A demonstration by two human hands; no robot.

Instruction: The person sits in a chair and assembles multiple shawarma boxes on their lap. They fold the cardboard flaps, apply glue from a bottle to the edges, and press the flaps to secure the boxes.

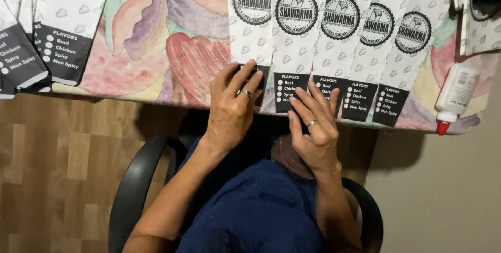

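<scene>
Paper sleeves (295, 44), white with round black emblems and black lower bands, lay overlapped in a row on the table (172, 49), long axes running away from us, dark ends at the near edge. We pressed our left hand (233, 108) flat, fingers spread, on the leftmost sleeve; our right hand (313, 124) rested open on the next ones, gripping nothing.

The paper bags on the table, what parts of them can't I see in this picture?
- Leftmost bag in the row: the left hand covers its dark bottom flap, head view.
- Third bag: the right hand's fingers hide part of its flap.
- Bags at far left: cut off by the picture's edge.
- Glue bottle: label too small to make out.
</scene>
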